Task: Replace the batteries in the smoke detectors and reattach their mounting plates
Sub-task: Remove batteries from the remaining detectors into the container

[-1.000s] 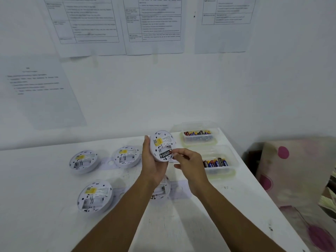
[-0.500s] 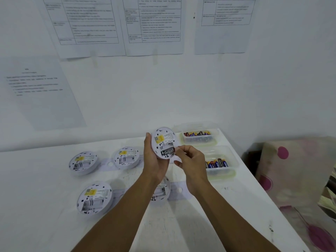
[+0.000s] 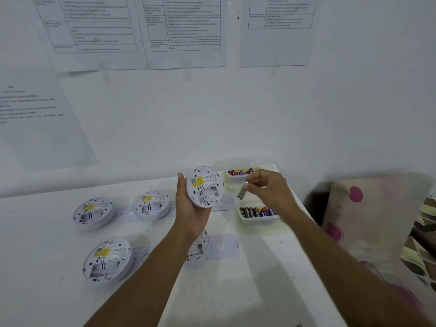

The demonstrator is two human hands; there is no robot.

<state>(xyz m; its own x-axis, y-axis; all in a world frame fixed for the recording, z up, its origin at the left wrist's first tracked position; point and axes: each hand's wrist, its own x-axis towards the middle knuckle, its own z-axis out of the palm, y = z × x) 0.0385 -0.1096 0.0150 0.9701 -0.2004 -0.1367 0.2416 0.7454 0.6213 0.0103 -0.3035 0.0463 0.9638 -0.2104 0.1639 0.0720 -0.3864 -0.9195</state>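
My left hand (image 3: 188, 208) grips a round white smoke detector (image 3: 204, 186) above the table, its back with a yellow label facing me and the battery bay showing no battery. My right hand (image 3: 269, 188) pinches a dark battery (image 3: 242, 192) between thumb and fingers, to the right of the detector and above the near battery tray (image 3: 258, 219). A second tray (image 3: 240, 175) of batteries sits behind. Three more detectors lie back-up on the table at the far left (image 3: 93, 212), far middle (image 3: 153, 204) and near left (image 3: 107, 261). Another detector (image 3: 200, 246) is partly hidden under my left forearm.
Flat white mounting plates (image 3: 224, 246) lie on the white table (image 3: 70, 303) beside the detectors. Printed sheets (image 3: 184, 29) hang on the wall behind. The table's right edge drops to a spotted cloth-covered object (image 3: 368, 220) on the right.
My right hand pulled the battery out of the held detector and carried it right, over the trays. The left hand kept hold of the detector and tilted it slightly.
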